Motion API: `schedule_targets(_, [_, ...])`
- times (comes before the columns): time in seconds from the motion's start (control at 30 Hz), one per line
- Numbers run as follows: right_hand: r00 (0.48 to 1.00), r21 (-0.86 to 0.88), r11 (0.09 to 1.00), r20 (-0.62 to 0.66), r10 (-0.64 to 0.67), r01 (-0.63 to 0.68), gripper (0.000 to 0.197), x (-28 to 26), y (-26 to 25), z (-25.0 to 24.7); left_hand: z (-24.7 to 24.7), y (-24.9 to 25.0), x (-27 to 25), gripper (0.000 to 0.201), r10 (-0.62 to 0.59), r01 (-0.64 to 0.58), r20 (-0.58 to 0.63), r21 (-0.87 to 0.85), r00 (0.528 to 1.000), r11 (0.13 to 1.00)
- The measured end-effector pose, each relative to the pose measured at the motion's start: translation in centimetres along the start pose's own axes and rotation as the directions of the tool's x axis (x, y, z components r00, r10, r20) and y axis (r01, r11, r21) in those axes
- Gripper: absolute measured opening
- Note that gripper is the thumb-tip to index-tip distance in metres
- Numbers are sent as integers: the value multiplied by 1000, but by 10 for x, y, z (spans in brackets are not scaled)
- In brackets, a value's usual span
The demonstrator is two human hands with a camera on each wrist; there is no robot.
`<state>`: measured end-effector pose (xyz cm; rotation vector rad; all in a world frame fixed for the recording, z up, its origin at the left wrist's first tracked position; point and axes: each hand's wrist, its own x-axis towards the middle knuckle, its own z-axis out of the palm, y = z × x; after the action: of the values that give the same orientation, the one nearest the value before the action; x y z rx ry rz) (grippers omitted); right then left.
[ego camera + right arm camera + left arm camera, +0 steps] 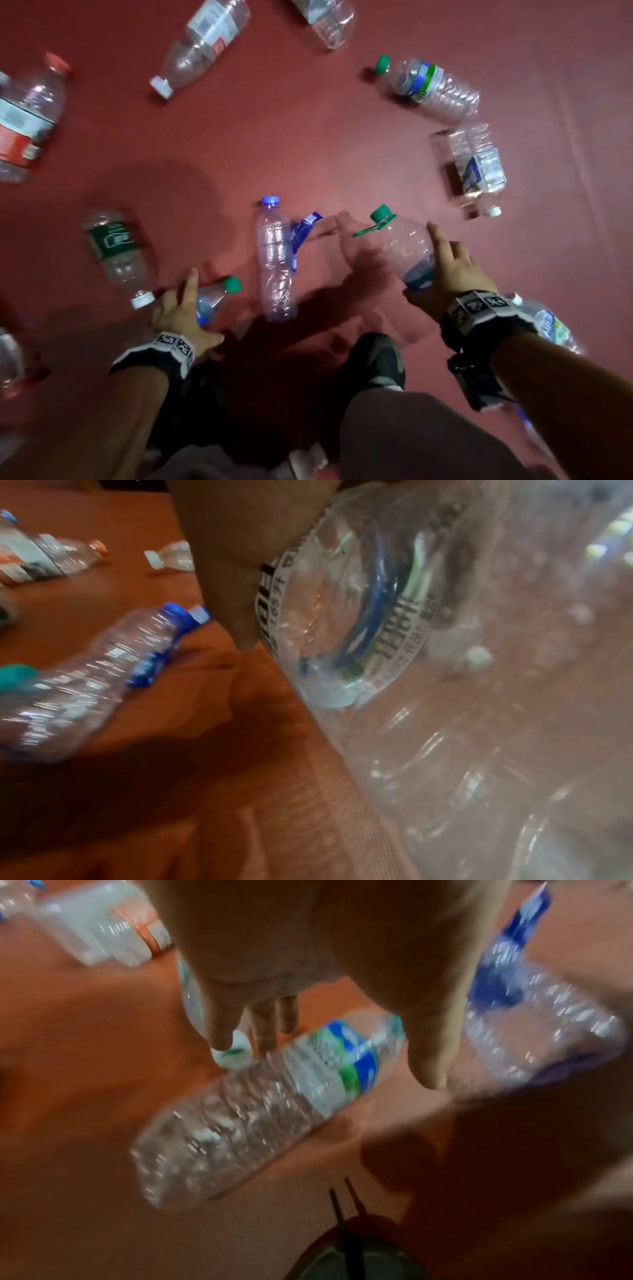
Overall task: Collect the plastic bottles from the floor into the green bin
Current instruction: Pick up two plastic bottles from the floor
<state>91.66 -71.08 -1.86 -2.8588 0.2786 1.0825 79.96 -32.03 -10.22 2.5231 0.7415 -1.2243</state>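
My right hand (442, 263) grips a large clear bottle (404, 246) by its body; the bottle has a green cap (383, 214) and is tilted above the red floor. In the right wrist view this bottle (479, 696) fills the frame, with my thumb (232, 588) on its label. My left hand (191, 311) hovers with spread fingers over a small green-capped bottle (215, 298). In the left wrist view the fingers (222, 1031) hang straight above that blue-and-green-labelled bottle (274, 1102), apart from it. No green bin is in view.
Several more bottles lie on the floor: a blue-capped one (277, 260) with a loose label between my hands, a green-labelled one (116, 250) at the left, a red-labelled one (27, 120), and others far off (431, 89). My shoe (376, 359) is below.
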Motion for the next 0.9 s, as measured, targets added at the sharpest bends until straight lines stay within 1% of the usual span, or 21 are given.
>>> schedule_targets(0.03, [1000,5,1000,-21,2,-2,124,17,-1,9,10,1,11,132,-16,17,-40,29,999,999])
schedule_targets(0.1, [999,17,999,-41,-27,27,123,44,-6,24,21,1,28,106,-53,64,-125,87,991,994])
schedule_targets(0.13, [998,17,999,-45,-44,45,123,52,-9,29,23,1,34,94,-58,72,-144,97,988,993])
schedule_targets(0.17, [997,13,998,-45,-61,62,123,56,-13,32,22,0,38,85,-50,65,-140,102,989,993])
schedule_targets(0.2, [997,12,997,-38,-71,71,123,55,-16,33,19,-1,38,79,-43,54,-112,96,993,994])
schedule_targets(0.27, [996,25,996,-29,-79,80,123,40,-22,24,5,-5,26,76,-47,50,-45,46,998,998])
schedule_targets(0.33, [998,47,997,-4,-64,64,125,13,-26,4,-18,-6,-1,74,-77,76,-24,-34,997,997])
schedule_targets(0.47, [998,59,997,45,-44,41,127,-72,-35,-59,-81,-10,-91,82,-107,105,-3,-154,994,982])
schedule_targets(0.57, [999,92,995,26,-48,45,129,-151,-42,-129,-150,-17,-167,70,-118,112,-10,-235,993,965])
schedule_targets(0.63, [1000,149,989,-23,0,4,128,-205,-43,-184,-211,-22,-218,67,-103,88,-43,-253,994,963])
schedule_targets(0.67, [998,207,978,-54,38,-26,127,-234,-45,-213,-247,-26,-242,66,-95,76,-65,-245,993,966])
schedule_targets(0.73, [984,339,939,-143,103,-50,126,-285,-55,-277,-328,-27,-285,68,-72,35,-140,-249,987,968])
schedule_targets(0.8, [960,418,908,-244,137,-23,124,-330,-67,-347,-415,-22,-325,77,-31,-39,-215,-317,976,948])
schedule_targets(0.83, [944,437,900,-295,145,-2,123,-350,-75,-381,-460,-15,-345,80,-1,-84,-254,-323,967,943])
schedule_targets(0.87, [925,445,895,-353,141,33,123,-367,-83,-418,-507,-7,-367,77,31,-135,-316,-312,948,941])
schedule_targets(0.9, [904,448,891,-408,130,74,124,-383,-92,-454,-554,3,-389,72,64,-196,-394,-304,917,932])
